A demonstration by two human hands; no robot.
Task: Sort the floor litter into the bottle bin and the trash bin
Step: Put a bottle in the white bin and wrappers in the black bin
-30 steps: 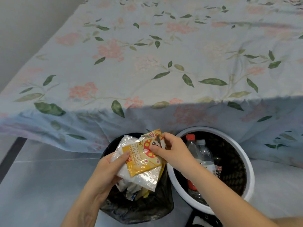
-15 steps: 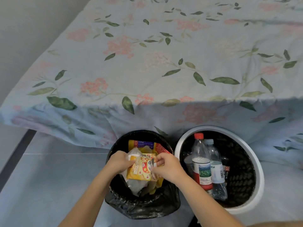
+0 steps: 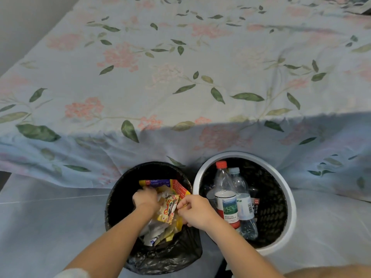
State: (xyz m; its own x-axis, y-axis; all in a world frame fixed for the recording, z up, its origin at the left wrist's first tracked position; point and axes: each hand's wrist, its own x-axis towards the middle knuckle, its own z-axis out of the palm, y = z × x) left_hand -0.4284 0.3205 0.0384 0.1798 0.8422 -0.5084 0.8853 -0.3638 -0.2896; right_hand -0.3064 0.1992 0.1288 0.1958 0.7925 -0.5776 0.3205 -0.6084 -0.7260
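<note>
Both of my hands reach into the black trash bin [image 3: 120, 197], which is lined with a black bag. My left hand [image 3: 145, 199] is curled around crumpled wrappers, and my right hand [image 3: 195, 210] pinches the edge of a yellow snack wrapper [image 3: 167, 209] with red and black print. A yellow and red packet [image 3: 174, 185] and other clear and white wrappers lie in that bin below my hands. To the right stands the white-rimmed bottle bin [image 3: 289, 197], holding a red-capped bottle [image 3: 225, 197], a clear bottle [image 3: 244, 207] and a dark bottle partly hidden behind them.
A bed with a pale blue floral sheet [image 3: 180, 77] fills the top of the view, its edge hanging just behind both bins. Pale grey floor [image 3: 50, 227] lies on either side. A wall [image 3: 24, 23] is at the upper left.
Both hands have carried the wrappers from above the trash bin's rim down into it. The yellow wrapper is now more crumpled and lower. The view has shifted slightly.
</note>
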